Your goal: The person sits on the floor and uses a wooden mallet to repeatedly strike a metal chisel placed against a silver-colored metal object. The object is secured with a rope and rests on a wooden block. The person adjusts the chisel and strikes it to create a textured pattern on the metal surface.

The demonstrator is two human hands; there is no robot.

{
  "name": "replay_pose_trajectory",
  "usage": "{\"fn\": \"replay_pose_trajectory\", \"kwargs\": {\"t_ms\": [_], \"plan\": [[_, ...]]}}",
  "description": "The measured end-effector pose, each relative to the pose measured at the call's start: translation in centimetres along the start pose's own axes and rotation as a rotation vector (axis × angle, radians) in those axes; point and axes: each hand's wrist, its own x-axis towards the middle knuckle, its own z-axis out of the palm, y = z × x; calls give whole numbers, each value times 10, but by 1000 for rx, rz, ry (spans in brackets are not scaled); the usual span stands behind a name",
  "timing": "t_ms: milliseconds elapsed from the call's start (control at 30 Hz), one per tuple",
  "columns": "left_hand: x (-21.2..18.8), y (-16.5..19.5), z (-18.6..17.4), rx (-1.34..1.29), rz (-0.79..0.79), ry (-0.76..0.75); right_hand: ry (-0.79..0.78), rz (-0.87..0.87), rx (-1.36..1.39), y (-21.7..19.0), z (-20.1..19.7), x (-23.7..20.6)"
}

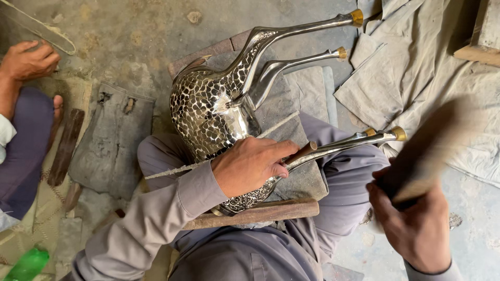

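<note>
- At lower right, our right hand [416, 224] has its fingers wrapped tight round a blurred wooden mallet [432, 145].
- At centre, our left hand [250, 165] grips a thin punch [304, 151], pressing on the silver animal figure [213, 109] lying across our lap.
- Its gold-tipped legs point to the upper right.
- Another person's hand [28, 60] rests at upper left.

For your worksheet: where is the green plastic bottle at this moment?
In the head view, the green plastic bottle lies in the bottom-left corner, on the floor beside the person's left sleeve, below another person's dark-trousered leg.
</note>
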Motion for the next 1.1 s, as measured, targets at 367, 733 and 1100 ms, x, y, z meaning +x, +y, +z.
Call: {"fn": "replay_pose_trajectory", "kwargs": {"t_ms": [367, 733, 1100], "plan": [[3, 2, -2, 23, 31, -3, -6, -31, -490, -1, 0, 13], [5, 4, -4, 29, 21, -20, -10, -33, -473, -7, 2, 20], [8, 1, -4, 47, -8, -83, -80, 16, -428, -7, 0, 12]]}}
